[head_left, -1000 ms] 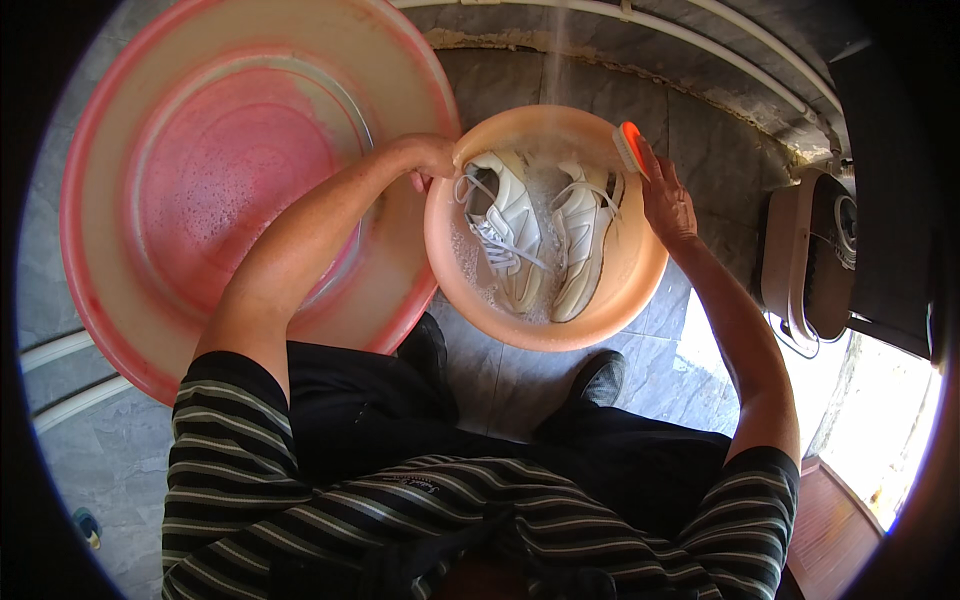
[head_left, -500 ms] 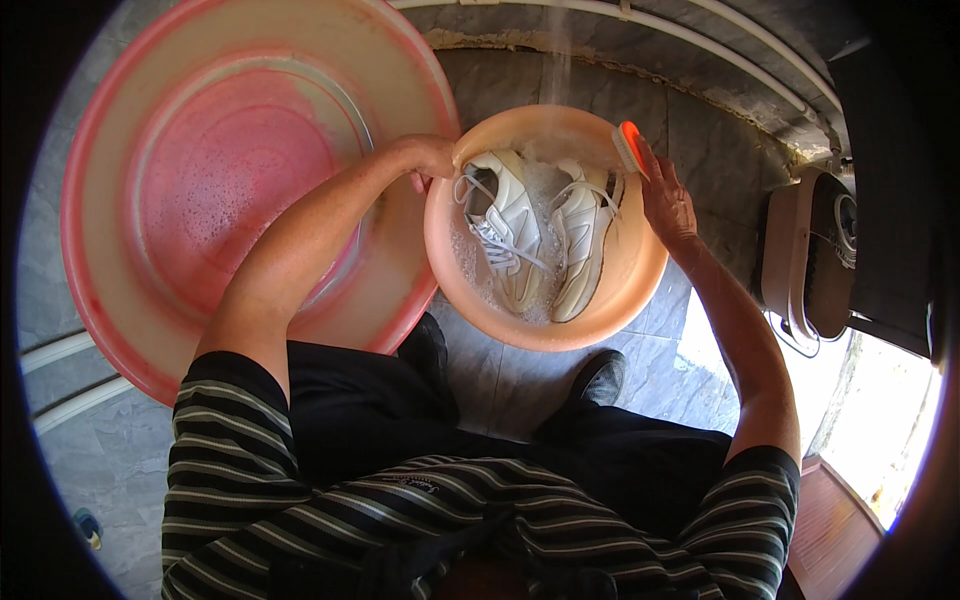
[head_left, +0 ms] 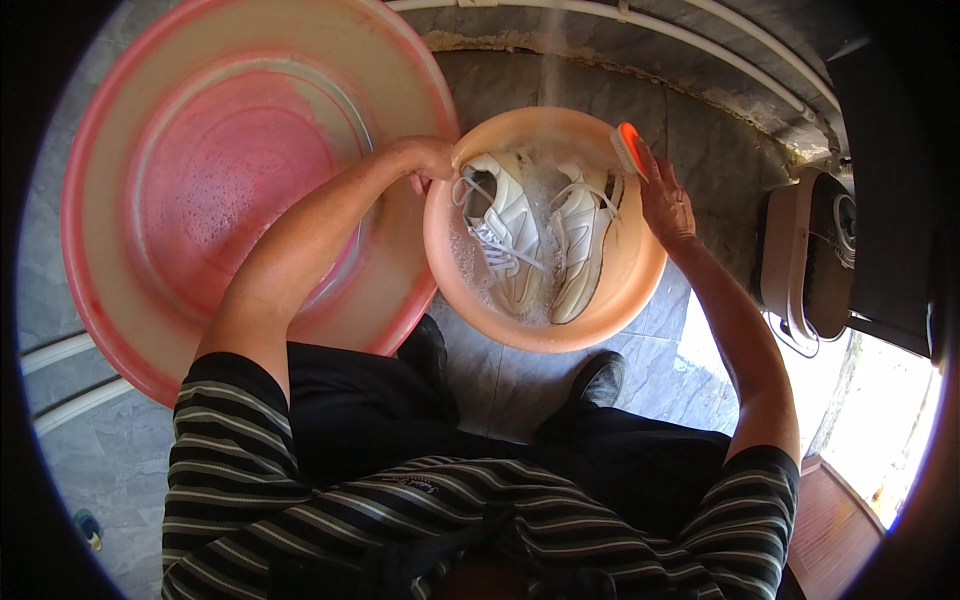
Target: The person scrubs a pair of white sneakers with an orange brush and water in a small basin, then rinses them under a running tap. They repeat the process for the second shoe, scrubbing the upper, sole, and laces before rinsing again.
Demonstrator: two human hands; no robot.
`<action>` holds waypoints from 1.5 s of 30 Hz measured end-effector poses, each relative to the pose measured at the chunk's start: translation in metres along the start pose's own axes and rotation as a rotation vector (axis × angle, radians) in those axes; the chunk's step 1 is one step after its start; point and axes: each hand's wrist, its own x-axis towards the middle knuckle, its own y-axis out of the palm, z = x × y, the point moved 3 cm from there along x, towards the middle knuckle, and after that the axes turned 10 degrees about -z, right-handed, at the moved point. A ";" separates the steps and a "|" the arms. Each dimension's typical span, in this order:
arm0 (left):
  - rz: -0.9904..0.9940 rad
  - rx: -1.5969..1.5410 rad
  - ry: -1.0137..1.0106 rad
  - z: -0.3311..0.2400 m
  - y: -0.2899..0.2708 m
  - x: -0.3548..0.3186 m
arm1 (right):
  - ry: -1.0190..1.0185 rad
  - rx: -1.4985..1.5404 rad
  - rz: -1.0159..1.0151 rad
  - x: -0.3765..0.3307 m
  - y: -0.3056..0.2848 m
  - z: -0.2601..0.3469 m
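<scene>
A peach-coloured basin (head_left: 497,331) holds two white lace-up sneakers, a left one (head_left: 512,215) and a right one (head_left: 583,240), in foamy water. A thin stream of water (head_left: 551,75) falls into its far side. My left hand (head_left: 428,158) is closed on the basin's left rim, its fingertips partly hidden. At the far right rim, my right hand (head_left: 667,200) grips a scrub brush (head_left: 628,150) with an orange back and pale bristles. The brush is held up at the rim, apart from the sneakers.
A large pink basin (head_left: 95,240) with droplets on its bottom stands at the left, against the smaller basin. White pipes (head_left: 680,28) run along the far wall. A beige appliance (head_left: 800,255) stands at the right. My shoes (head_left: 600,378) are on the grey tiles, close to the peach basin.
</scene>
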 end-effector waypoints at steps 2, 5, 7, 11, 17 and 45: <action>-0.001 -0.031 0.005 0.006 0.001 0.005 | -0.002 0.009 -0.008 0.000 0.000 0.000; -0.013 -0.034 -0.006 0.012 0.004 0.010 | -0.008 -0.001 -0.013 0.001 0.001 0.002; -0.008 0.009 -0.006 0.015 0.002 0.008 | -0.032 0.000 -0.034 0.003 0.001 0.003; -0.080 0.257 -0.121 -0.016 -0.024 -0.024 | -0.064 0.007 -0.069 -0.001 0.001 -0.006; -0.658 0.099 0.190 -0.092 -0.149 -0.139 | 0.005 0.048 -0.007 -0.002 0.003 -0.002; -1.290 -0.639 0.728 -0.269 -0.322 -0.131 | 0.016 0.071 -0.007 -0.002 -0.003 -0.005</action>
